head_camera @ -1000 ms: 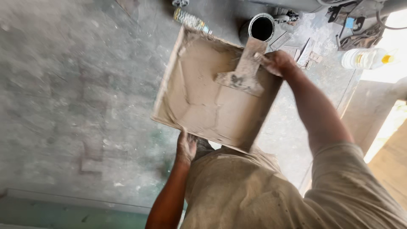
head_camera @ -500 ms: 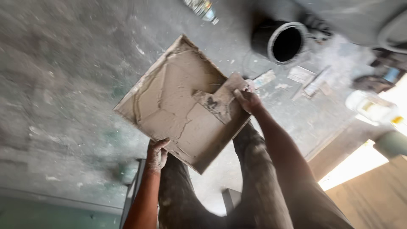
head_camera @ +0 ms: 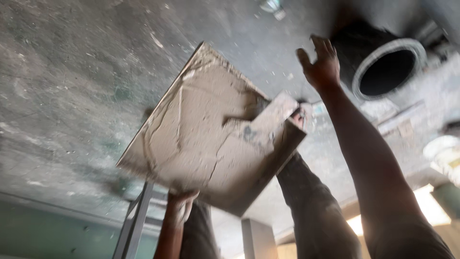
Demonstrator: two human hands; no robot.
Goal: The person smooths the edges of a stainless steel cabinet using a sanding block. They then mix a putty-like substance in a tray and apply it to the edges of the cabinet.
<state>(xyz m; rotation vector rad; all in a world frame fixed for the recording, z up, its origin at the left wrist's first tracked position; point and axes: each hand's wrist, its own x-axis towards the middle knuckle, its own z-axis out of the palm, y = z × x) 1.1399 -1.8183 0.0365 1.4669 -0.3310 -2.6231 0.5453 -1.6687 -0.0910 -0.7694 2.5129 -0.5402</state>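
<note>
Your left hand [head_camera: 181, 207], low in the frame just left of centre, grips the near bottom edge of a square tile [head_camera: 201, 139]; its fingers curl up over that edge, though the thumb and palm are hidden beneath the slab. The tile fills the middle of the frame, tilted, one corner pointing to the top and another down toward your legs, and its upturned face is coated in pale mortar with ridges and smears. A flat trowel [head_camera: 268, 122], also caked in mortar, lies on the tile's right side, its blade running out toward the right edge; the handle end is blurred and partly hidden behind the tile's rim, so how it sits there is hard to make out. Your right hand [head_camera: 320, 62], upper right of centre, is raised with the fingers spread wide, holding nothing and well clear of the trowel. Behind it, in the upper right corner, stands a dark bucket [head_camera: 383, 67] with a light rim, its far side cut off by the frame. A grey metal frame [head_camera: 136, 220] shows at the lower left, mostly hidden by the tile. The concrete floor [head_camera: 72, 86] beneath is blurred and stained.
</note>
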